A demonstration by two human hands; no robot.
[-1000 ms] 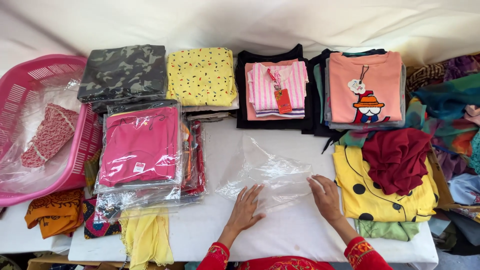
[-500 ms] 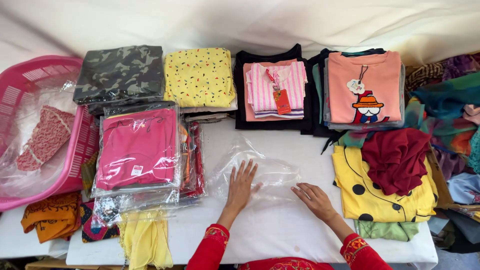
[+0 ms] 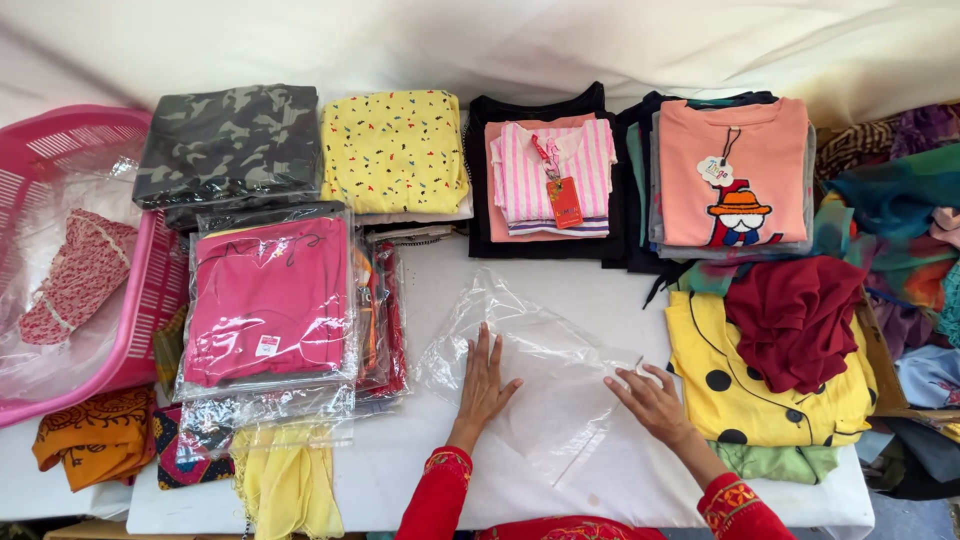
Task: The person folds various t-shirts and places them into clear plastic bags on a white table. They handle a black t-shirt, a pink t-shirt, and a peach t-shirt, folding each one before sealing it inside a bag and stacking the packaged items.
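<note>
Pressed flat, fingers spread, with the left hand [image 3: 484, 382] on the clear, crinkled plastic bag [image 3: 530, 370], gripping nothing. Rested likewise with the right hand [image 3: 650, 400], fingers loosely extended on the bag's right edge, nothing held. Lay spread between and under both palms, that bag, on the white cloth-covered table [image 3: 440, 290]. Reached up from the near edge in red embroidered sleeves [image 3: 440, 500], forearms angled inward. Left of the bag, lay a stack of bagged pink garments [image 3: 268, 300]; right of it, a yellow black-dotted shirt [image 3: 760, 390] under a dark red cloth [image 3: 795, 320]; beyond it, a pink-striped folded top [image 3: 555, 170].
</note>
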